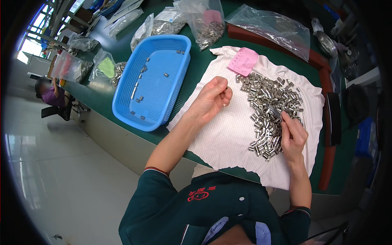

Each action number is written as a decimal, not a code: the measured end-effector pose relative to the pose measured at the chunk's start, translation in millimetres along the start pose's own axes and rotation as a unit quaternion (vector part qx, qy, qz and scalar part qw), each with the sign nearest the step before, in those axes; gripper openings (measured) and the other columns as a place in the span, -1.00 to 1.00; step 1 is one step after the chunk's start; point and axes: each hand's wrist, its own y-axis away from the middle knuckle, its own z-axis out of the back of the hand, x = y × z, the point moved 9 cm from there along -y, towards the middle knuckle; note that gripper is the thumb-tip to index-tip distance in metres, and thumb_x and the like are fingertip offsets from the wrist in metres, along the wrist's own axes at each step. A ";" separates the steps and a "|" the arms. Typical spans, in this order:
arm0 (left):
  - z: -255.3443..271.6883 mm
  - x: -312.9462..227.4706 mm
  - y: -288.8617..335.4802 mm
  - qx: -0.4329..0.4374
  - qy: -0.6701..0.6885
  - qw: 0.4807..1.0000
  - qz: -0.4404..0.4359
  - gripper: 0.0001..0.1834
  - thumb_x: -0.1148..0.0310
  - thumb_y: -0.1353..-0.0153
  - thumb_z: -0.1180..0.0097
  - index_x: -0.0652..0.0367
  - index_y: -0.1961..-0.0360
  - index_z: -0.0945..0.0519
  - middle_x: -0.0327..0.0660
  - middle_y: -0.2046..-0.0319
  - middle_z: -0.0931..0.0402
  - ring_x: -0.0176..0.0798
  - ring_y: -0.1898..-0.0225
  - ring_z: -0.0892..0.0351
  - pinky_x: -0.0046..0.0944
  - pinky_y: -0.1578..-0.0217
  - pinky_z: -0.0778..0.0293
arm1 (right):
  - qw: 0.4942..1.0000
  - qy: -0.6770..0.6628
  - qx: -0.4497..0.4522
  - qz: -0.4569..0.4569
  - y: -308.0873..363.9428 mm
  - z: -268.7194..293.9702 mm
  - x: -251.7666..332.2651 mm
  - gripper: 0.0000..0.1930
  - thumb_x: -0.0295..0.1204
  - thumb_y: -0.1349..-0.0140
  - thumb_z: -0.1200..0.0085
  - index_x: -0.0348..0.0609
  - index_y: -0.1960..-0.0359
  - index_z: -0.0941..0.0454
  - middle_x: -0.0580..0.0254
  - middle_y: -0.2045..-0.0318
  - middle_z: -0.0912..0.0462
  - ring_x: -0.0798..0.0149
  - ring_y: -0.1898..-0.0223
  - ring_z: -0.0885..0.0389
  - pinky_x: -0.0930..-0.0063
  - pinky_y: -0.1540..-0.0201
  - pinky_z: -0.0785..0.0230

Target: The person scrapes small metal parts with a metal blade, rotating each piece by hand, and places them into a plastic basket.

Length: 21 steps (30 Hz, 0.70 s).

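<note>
A heap of small silvery metal sleeves (265,139), some with side holes, lies on a white dotted cloth (228,139). Over the heap's right side, my right hand (293,136) grips a short grey bar-shaped tool (274,110), its far end pointing up and left over the sleeves. Its exact kind does not show. To the left of the heap my left hand (211,100) is raised above the cloth, fingers curled and thumb pressed to the index finger. A small dark spot shows at its fingertips, too small to name.
Left of the cloth stands a blue plastic basket (182,77) with several sleeves inside. A pink paper slip (243,61) lies at the cloth's far edge. Bags of parts (204,24) sit behind on the green table. A brown-red raised edging (325,163) runs along the right. A person (55,96) sits far left.
</note>
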 end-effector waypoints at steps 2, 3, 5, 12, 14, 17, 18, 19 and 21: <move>-5.7 -5.9 1.4 -0.011 -0.045 0.999 -0.023 -0.86 0.36 -0.17 -0.02 0.11 0.37 -0.32 -0.23 0.58 -0.44 -0.44 0.61 -0.37 -0.50 0.55 -0.35 | 1.000 0.002 0.000 -0.003 0.6 0.4 -0.9 -0.72 -0.71 0.09 -0.08 -0.27 0.27 -0.55 0.17 0.69 -0.41 0.29 0.72 -0.34 0.46 0.66 -0.15; -8.5 -19.5 5.0 -0.053 -0.176 0.978 -0.098 -0.85 0.40 -0.14 -0.05 0.17 0.37 -0.33 -0.21 0.57 -0.46 -0.42 0.59 -0.41 -0.48 0.53 -0.38 | 1.000 0.002 0.001 -0.004 1.3 0.2 -1.9 -0.72 -0.71 0.09 -0.08 -0.27 0.27 -0.55 0.17 0.69 -0.42 0.28 0.71 -0.35 0.46 0.65 -0.15; -11.7 -28.4 9.9 -0.093 -0.303 0.933 -0.171 -0.84 0.45 -0.10 -0.08 0.22 0.37 -0.34 -0.20 0.55 -0.48 -0.40 0.57 -0.46 -0.46 0.50 -0.41 | 1.000 0.002 0.000 -0.004 1.5 0.6 -1.6 -0.72 -0.71 0.09 -0.08 -0.27 0.27 -0.55 0.17 0.69 -0.42 0.28 0.71 -0.35 0.46 0.65 -0.16; -26.1 -37.4 18.5 -0.108 -0.537 0.779 -0.306 -0.83 0.49 0.02 -0.17 0.30 0.43 -0.43 -0.16 0.53 -0.53 -0.35 0.48 -0.55 -0.40 0.41 -0.48 | 1.000 0.003 0.002 -0.013 0.1 1.6 -1.3 -0.73 -0.71 0.09 -0.07 -0.27 0.28 -0.55 0.17 0.67 -0.43 0.28 0.70 -0.36 0.46 0.65 -0.16; -43.8 -46.8 28.2 -0.103 -0.629 0.668 -0.383 -0.87 0.53 0.01 -0.14 0.30 0.42 -0.45 -0.13 0.53 -0.53 -0.33 0.50 -0.56 -0.38 0.43 -0.49 | 1.000 0.003 0.001 -0.015 -0.5 2.1 -1.9 -0.73 -0.71 0.09 -0.07 -0.27 0.28 -0.56 0.17 0.67 -0.44 0.28 0.70 -0.37 0.46 0.65 -0.17; -73.2 -82.2 60.3 -0.160 -0.687 0.442 -0.554 -0.92 0.56 -0.05 -0.07 0.29 0.39 -0.49 -0.13 0.50 -0.53 -0.33 0.46 -0.56 -0.32 0.44 -0.49 | 1.000 -0.005 -0.006 -0.017 -2.0 2.7 -2.0 -0.74 -0.70 0.09 -0.07 -0.27 0.28 -0.56 0.17 0.66 -0.45 0.27 0.70 -0.37 0.47 0.65 -0.17; -73.0 -87.0 63.9 -0.159 -0.687 0.442 -0.555 -0.92 0.56 -0.05 -0.07 0.29 0.39 -0.49 -0.13 0.50 -0.53 -0.33 0.46 -0.56 -0.32 0.44 -0.49 | 1.000 -0.001 -0.003 -0.016 -2.4 2.5 -1.5 -0.74 -0.70 0.09 -0.07 -0.27 0.28 -0.56 0.17 0.66 -0.45 0.27 0.70 -0.37 0.46 0.65 -0.17; -55.1 -100.8 63.0 -0.205 -0.633 0.542 -0.514 -0.90 0.53 -0.11 -0.01 0.29 0.33 -0.48 -0.14 0.46 -0.53 -0.34 0.42 -0.54 -0.31 0.40 -0.47 | 1.000 0.002 0.000 -0.013 -3.1 2.4 -0.8 -0.74 -0.70 0.09 -0.07 -0.27 0.29 -0.56 0.16 0.66 -0.45 0.27 0.70 -0.37 0.46 0.64 -0.18; -33.7 -109.5 62.5 -0.253 -0.569 0.627 -0.469 -0.87 0.50 -0.17 0.05 0.29 0.28 -0.47 -0.14 0.41 -0.52 -0.34 0.37 -0.53 -0.31 0.36 -0.46 | 1.000 0.003 -0.002 -0.007 -2.9 2.1 -0.2 -0.74 -0.70 0.09 -0.07 -0.27 0.28 -0.56 0.16 0.66 -0.46 0.26 0.70 -0.38 0.46 0.64 -0.18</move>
